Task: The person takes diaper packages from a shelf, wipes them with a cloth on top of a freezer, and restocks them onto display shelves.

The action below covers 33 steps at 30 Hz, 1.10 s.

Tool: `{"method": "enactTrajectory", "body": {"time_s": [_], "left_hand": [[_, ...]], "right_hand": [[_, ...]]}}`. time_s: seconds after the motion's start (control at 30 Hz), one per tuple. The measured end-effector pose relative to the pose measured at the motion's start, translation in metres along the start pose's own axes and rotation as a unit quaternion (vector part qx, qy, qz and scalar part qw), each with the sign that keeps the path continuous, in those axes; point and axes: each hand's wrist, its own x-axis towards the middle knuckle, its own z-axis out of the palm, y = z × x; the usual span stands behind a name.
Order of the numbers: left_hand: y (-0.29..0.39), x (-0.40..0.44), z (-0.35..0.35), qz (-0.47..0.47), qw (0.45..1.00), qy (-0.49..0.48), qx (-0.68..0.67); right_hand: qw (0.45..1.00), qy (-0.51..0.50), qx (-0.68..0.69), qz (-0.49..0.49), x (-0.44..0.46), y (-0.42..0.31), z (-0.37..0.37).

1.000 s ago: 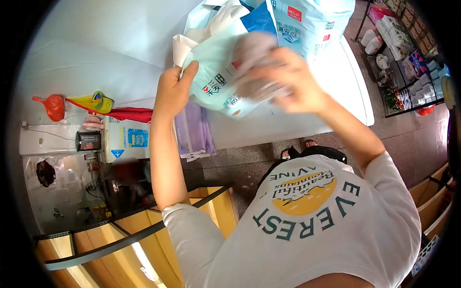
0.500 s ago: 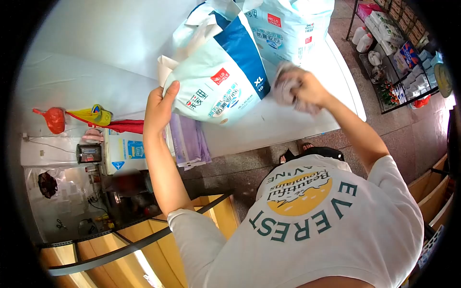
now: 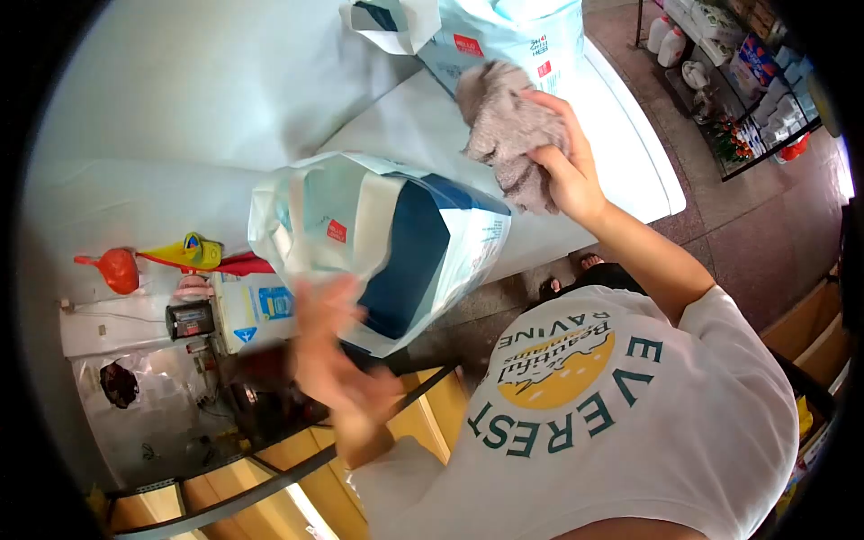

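Observation:
A crumpled grey-brown cloth (image 3: 513, 135) is pinched between the thumb and fingers of my right hand (image 3: 567, 166), held over the white table. In the middle stands a pale blue and dark blue plastic package (image 3: 468, 225), its wide top gaping toward me. My left hand (image 3: 337, 351) is smeared by motion beside the near rim of that opening, and whether it touches the rim is unclear. Farther back is another pale blue package (image 3: 504, 45) with red labels, close to the cloth.
The white table (image 3: 621, 135) has a rounded edge at the right. Beyond it, a black rack (image 3: 738, 99) holds bottles and packs. An orange-red item (image 3: 117, 270) and a yellow one (image 3: 198, 252) lie at the left. Below them sits a blue-and-white box (image 3: 256, 310).
The package has moved toward me and turned, so its opening now shows. My left hand has come off its side and moved nearer my body. My right hand has lifted the cloth up and leftward.

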Motion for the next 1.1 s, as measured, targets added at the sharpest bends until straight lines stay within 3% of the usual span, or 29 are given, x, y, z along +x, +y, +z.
{"method": "enactTrajectory", "body": {"time_s": [0.07,0.1,0.13,0.23,0.3,0.33,0.4,0.43,0.53,0.6,0.63,0.7,0.73,0.83,0.9,1.0,1.03,1.1], "left_hand": [[0.04,0.0,0.009,-0.011,0.983,-0.152,0.101],[0.038,-0.002,0.018,-0.016,0.975,-0.137,0.177],[0.032,-0.002,0.028,-0.024,0.96,-0.119,0.253],[0.008,0.009,0.042,-0.018,0.966,-0.155,0.208],[0.004,0.012,0.044,-0.03,0.967,-0.161,0.194],[0.002,0.011,0.043,-0.063,0.966,-0.17,0.184],[-0.001,0.011,0.039,-0.134,0.961,-0.173,0.169],[-0.006,0.011,0.035,-0.097,0.963,-0.183,0.17],[0.003,0.02,0.034,-0.101,0.97,-0.168,0.145],[0.017,0.038,0.039,-0.055,0.975,-0.172,0.13],[0.027,0.051,0.052,-0.061,0.973,-0.154,0.161],[0.032,0.064,0.085,-0.072,0.965,-0.104,0.23],[0.03,0.069,0.094,-0.06,0.953,-0.123,0.27],[0.016,0.08,0.1,-0.018,0.98,-0.069,0.184],[0.016,0.081,0.096,0.036,0.984,-0.139,0.107],[0.016,0.055,0.076,0.081,0.99,-0.112,0.035],[0.01,0.045,0.056,0.045,0.982,-0.176,0.054],[0.006,0.024,0.031,0.04,0.982,-0.153,0.098]], "right_hand": [[0.999,0.029,0.038,-0.003,-0.011,0.003,0.007],[0.977,0.014,-0.085,-0.194,-0.019,0.018,0.008],[0.953,-0.055,-0.135,-0.267,-0.026,0.02,0.012],[0.856,-0.189,-0.249,-0.412,-0.052,0.01,0.04],[0.854,-0.279,-0.286,-0.334,-0.075,0.052,0.026],[0.822,-0.312,-0.326,-0.348,-0.078,0.06,0.011],[0.793,-0.386,-0.401,-0.247,-0.096,0.086,-0.018],[0.786,-0.42,-0.428,-0.148,-0.087,0.074,-0.03],[0.803,-0.382,-0.445,-0.104,-0.051,0.046,-0.051],[0.918,-0.2,-0.313,0.138,-0.029,0.045,-0.067],[0.917,-0.2,-0.318,0.138,-0.022,0.045,-0.07],[0.952,-0.115,-0.017,0.284,-0.004,0.046,-0.066],[0.953,-0.117,-0.019,0.279,0.0,0.044,-0.062],[0.936,-0.113,0.163,0.29,-0.007,0.034,-0.038],[0.945,-0.125,0.158,0.258,-0.015,0.023,-0.014],[0.956,-0.167,0.156,0.182,-0.016,0.004,-0.002],[0.979,-0.172,0.066,0.088,-0.017,-0.002,0.002],[0.976,-0.201,-0.065,-0.045,-0.022,-0.013,0.015]]}}
